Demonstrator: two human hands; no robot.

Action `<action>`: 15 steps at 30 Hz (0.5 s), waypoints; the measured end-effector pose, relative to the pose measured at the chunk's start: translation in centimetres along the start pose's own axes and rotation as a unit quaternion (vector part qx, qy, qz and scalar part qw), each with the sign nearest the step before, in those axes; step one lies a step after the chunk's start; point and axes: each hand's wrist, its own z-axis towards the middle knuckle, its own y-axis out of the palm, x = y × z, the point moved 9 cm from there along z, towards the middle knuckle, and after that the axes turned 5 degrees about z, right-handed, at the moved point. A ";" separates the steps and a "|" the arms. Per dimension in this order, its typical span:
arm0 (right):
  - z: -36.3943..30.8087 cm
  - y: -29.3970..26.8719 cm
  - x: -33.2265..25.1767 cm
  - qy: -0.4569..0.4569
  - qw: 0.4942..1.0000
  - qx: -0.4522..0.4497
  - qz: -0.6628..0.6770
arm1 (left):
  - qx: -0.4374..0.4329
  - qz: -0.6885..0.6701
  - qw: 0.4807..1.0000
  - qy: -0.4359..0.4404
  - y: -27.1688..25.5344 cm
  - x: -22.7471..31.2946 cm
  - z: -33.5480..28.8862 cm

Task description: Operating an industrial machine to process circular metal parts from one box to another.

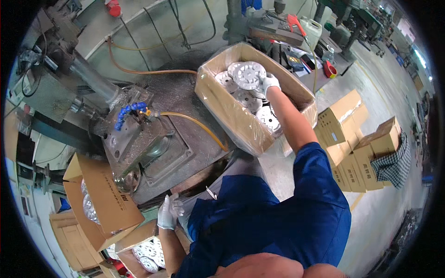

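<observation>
Blue shirt (282,224) nearest; right hand (270,84) pinches silver disc (248,75) by the rim, likely easiest purchase. Disc left of grip, inside carton (228,116) seemingly placed for reach. Left hand (170,212), well below-left, loosely spread, looks empty.

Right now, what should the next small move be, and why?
Probably lift the top silver disc clear of the plastic-wrapped carton: the gloved right hand is at its edge, and it overlaps the other discs with nothing visible lying on it.
</observation>
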 end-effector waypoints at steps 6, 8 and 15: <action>2.6 6.2 7.2 0.141 0.988 0.066 0.014 | 0.131 0.029 0.991 0.021 -3.7 0.1 -4.2; 1.0 7.8 3.5 0.060 0.976 0.027 -0.207 | 0.185 0.028 0.981 0.052 -5.5 -0.2 -6.5; 6.2 9.6 5.3 -0.139 0.762 -0.020 -0.632 | 0.231 0.110 0.966 0.032 -8.5 -1.5 -10.1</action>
